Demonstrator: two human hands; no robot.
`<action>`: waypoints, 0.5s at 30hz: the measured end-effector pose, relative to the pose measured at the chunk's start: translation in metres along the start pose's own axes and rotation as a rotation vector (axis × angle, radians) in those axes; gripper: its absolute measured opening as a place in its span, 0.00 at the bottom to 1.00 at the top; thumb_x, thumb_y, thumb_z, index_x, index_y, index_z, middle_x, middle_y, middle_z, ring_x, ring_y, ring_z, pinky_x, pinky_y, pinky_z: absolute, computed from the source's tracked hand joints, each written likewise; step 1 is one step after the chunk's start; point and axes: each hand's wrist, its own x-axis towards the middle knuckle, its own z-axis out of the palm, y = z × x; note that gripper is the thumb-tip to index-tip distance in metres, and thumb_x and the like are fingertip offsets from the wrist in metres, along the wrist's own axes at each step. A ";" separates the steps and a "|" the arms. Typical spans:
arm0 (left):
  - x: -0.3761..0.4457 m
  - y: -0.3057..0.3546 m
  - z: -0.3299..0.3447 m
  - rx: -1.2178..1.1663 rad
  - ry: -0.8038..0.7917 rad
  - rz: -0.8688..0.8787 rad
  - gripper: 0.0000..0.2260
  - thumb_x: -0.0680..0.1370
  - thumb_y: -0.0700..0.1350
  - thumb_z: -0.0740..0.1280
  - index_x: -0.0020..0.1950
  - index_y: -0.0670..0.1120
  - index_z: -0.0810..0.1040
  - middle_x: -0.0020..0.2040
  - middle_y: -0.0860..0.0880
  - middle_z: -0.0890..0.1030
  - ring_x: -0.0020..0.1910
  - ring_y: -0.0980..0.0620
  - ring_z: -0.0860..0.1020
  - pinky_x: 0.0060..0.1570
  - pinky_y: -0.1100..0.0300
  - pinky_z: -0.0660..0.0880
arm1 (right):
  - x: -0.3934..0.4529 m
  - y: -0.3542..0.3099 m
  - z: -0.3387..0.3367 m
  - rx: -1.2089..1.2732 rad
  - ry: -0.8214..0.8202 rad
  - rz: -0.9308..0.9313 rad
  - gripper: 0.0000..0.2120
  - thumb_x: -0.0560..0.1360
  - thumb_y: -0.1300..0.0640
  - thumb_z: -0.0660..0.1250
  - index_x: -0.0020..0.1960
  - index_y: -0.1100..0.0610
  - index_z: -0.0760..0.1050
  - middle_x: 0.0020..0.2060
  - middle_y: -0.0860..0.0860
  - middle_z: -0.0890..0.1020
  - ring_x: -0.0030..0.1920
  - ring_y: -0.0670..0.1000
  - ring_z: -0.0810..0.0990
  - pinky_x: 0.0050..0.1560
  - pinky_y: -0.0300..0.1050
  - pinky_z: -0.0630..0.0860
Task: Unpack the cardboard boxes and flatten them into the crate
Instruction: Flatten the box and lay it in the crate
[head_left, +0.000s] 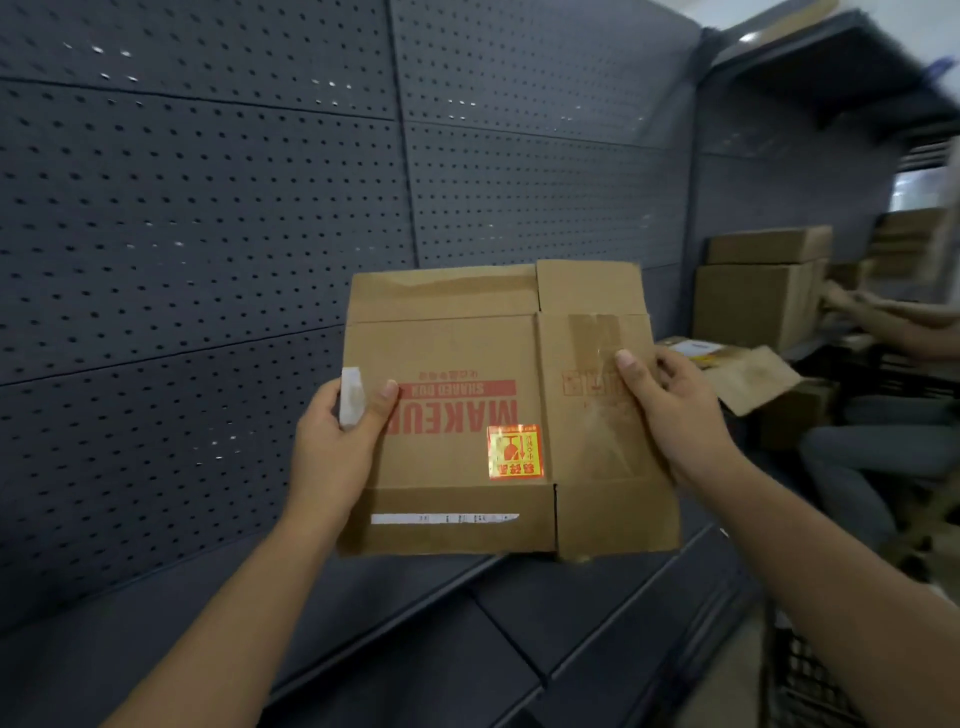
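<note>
A flattened brown cardboard box (467, 364) with upside-down red print and a red-and-yellow fragile sticker is held up in front of a grey pegboard wall. My left hand (337, 441) grips its left edge, thumb on the front face beside a strip of white tape. My right hand (675, 410) grips the right edge, thumb pressed on the clear tape of the narrow side panel. At the bottom right, under my right forearm, a dark lattice crate (810, 686) shows only in part.
A dark metal shelf (415, 639) runs below the box. Several cardboard boxes (758, 291) are stacked on the shelf at right, with a loose flattened piece (753, 379) in front. Another seated person's legs (872, 457) are at the far right.
</note>
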 end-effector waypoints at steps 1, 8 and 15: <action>-0.002 0.001 0.017 -0.005 -0.027 -0.005 0.16 0.77 0.64 0.71 0.56 0.54 0.81 0.50 0.55 0.86 0.47 0.56 0.85 0.46 0.53 0.82 | -0.003 0.001 -0.018 -0.024 0.032 0.009 0.14 0.81 0.45 0.68 0.61 0.53 0.79 0.50 0.45 0.87 0.51 0.45 0.86 0.47 0.40 0.82; -0.037 0.001 0.145 -0.034 -0.252 -0.057 0.15 0.78 0.63 0.70 0.55 0.55 0.78 0.49 0.55 0.84 0.46 0.56 0.83 0.45 0.54 0.81 | -0.042 0.040 -0.138 -0.210 0.266 0.142 0.15 0.82 0.43 0.66 0.61 0.52 0.78 0.51 0.47 0.85 0.48 0.44 0.85 0.44 0.39 0.79; -0.103 -0.012 0.257 -0.068 -0.430 -0.159 0.16 0.76 0.63 0.72 0.53 0.53 0.76 0.48 0.53 0.83 0.46 0.52 0.83 0.44 0.50 0.81 | -0.088 0.086 -0.247 -0.336 0.456 0.311 0.14 0.82 0.44 0.66 0.60 0.53 0.78 0.50 0.49 0.85 0.51 0.50 0.84 0.48 0.48 0.79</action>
